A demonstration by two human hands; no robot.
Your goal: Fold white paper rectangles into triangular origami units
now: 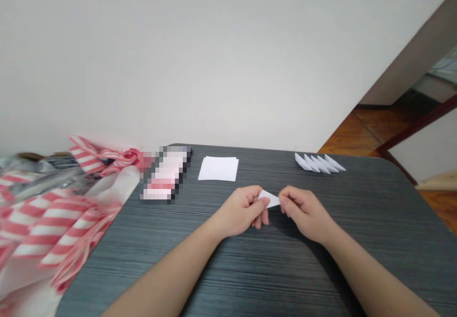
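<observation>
One folded paper (273, 199) is pinched above the counter (250, 269), the left hand (246, 211) clamped on its wide end, the right hand (303, 210) on its tip, probably to steady it from both sides. Sheets (218, 169) lie stacked beyond, likely for easy reach; folded pieces (320, 163) overlap in a row farther right, perhaps to save space.

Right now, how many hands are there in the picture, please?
2: the left hand holds one side of the small white paper, and the right hand pinches its pointed end.
</observation>
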